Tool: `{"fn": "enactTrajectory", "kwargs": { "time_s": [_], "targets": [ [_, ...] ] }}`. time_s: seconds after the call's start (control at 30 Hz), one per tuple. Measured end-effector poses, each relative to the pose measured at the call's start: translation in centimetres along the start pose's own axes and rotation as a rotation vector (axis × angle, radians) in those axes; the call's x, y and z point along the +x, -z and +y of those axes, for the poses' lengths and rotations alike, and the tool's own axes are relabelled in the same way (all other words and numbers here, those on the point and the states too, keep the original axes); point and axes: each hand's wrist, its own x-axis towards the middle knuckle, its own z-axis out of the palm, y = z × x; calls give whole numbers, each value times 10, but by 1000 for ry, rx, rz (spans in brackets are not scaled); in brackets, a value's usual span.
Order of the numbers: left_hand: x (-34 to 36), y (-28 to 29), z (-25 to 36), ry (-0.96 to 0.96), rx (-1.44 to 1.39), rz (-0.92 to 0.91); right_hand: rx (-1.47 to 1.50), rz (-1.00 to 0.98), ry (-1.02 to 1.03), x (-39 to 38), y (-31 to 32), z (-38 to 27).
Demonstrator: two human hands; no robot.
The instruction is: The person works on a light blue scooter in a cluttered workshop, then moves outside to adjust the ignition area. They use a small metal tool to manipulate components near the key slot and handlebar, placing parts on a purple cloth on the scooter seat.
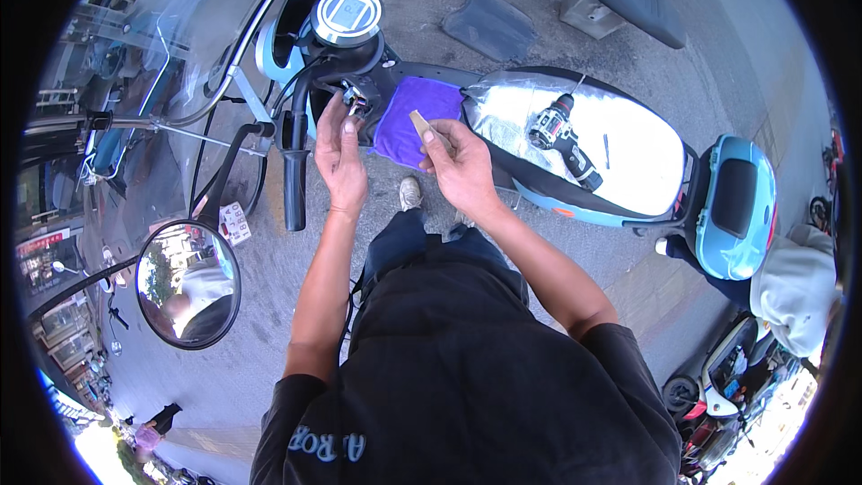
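My left hand [342,160], half curled, pinches a small metal part [356,105]; my right hand [462,160], mostly closed, grips a tan strip [418,119] over purple cloth [415,97].

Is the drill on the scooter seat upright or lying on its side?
On its side: the drill shows its profile from above, chuck to battery, across the silvery seat cover.

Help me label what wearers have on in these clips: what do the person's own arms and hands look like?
The left hand and right hand are both ungloved, and the forearms are bare. Short black sleeves end around the elbows. They belong to a black shirt with pale lettering on its front.
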Motion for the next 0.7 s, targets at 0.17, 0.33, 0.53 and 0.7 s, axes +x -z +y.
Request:
{"fn": "enactTrajectory", "kwargs": {
  "time_s": [0.17, 0.33, 0.53, 0.7],
  "targets": [
    [23, -9, 12, 70, -148, -8, 122, -28, 15, 19, -21, -5],
    [38, -17, 19, 157, -298, 7, 206, 17, 37, 30, -29, -3],
    [58, -11, 26, 322, -497, 15, 237, -67, -9, 41, -35, 1],
    [74, -4, 26, 555, -647, 41, 352, -124, -91, 49, -45, -1]
  ]
}}
